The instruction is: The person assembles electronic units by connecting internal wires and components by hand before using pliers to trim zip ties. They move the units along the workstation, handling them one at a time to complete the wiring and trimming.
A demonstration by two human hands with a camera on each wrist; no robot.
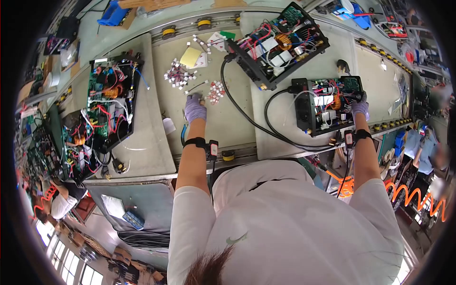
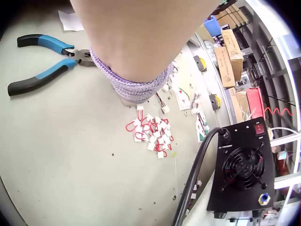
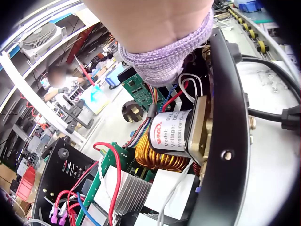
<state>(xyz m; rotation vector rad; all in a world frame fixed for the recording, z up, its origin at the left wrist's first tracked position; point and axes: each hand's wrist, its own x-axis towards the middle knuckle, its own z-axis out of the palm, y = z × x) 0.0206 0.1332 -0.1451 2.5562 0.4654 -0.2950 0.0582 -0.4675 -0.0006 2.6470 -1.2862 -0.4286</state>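
Note:
My left hand [image 1: 195,109], in a purple knit glove, is low over the bench beside a small pile of red-wired white connectors [image 1: 217,92]. In the left wrist view its glove cuff [image 2: 136,87] shows, the fingers hidden behind the wrist. Blue-handled pliers [image 2: 51,59] lie beside it, jaws towards the hand. My gloved right hand [image 1: 361,108] is at the right end of an uncovered black electronics unit [image 1: 327,105]. In the right wrist view its cuff [image 3: 164,61] covers the fingers, above a labelled cylindrical motor [image 3: 171,132] and a copper-wound coil [image 3: 160,157].
Another uncovered unit [image 1: 280,45] stands at the back, its black cable [image 1: 232,97] curving across the bench. More uncovered units [image 1: 111,102] stand at the left. Dark-wired connectors [image 1: 178,76] and a yellow pad [image 1: 190,57] lie beyond the left hand. Rollers [image 1: 204,22] line the back edge.

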